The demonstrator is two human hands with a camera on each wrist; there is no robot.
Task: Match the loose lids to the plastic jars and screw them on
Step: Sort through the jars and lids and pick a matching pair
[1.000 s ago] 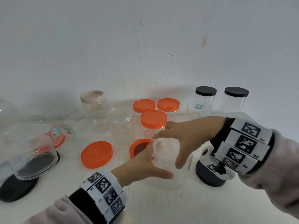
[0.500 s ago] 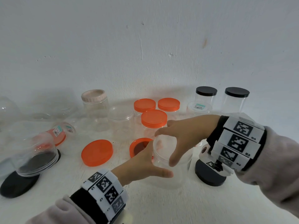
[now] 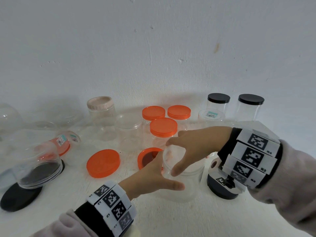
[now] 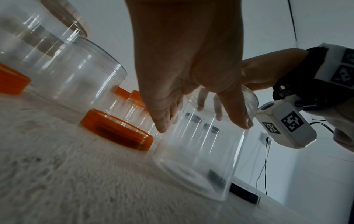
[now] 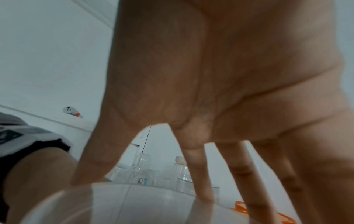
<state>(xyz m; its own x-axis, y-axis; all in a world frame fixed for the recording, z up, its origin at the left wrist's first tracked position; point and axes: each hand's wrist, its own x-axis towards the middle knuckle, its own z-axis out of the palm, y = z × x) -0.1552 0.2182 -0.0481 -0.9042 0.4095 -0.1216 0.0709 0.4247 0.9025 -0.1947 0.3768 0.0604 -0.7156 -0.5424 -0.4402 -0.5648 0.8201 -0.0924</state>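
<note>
A clear plastic jar stands upright on the white table in front of me. My left hand grips its body from the left, thumb across the front. My right hand reaches over from the right. Its thumb and fingers are curled round the clear lid on the jar's mouth. An orange lid lies flat to the left. A second orange lid lies upside down just behind my left hand. A black lid lies under my right wrist.
Closed jars stand along the wall: orange-lidded ones, two black-lidded, one pink-lidded, two clear-lidded. At the left a clear jar lies on a black lid. Behind it a jar with an orange lid lies tipped. The table's edge is behind my right wrist.
My right hand has turned on the jar's top, its thumb sweeping leftwards along the rim. The left hand and the jar have stayed put.
</note>
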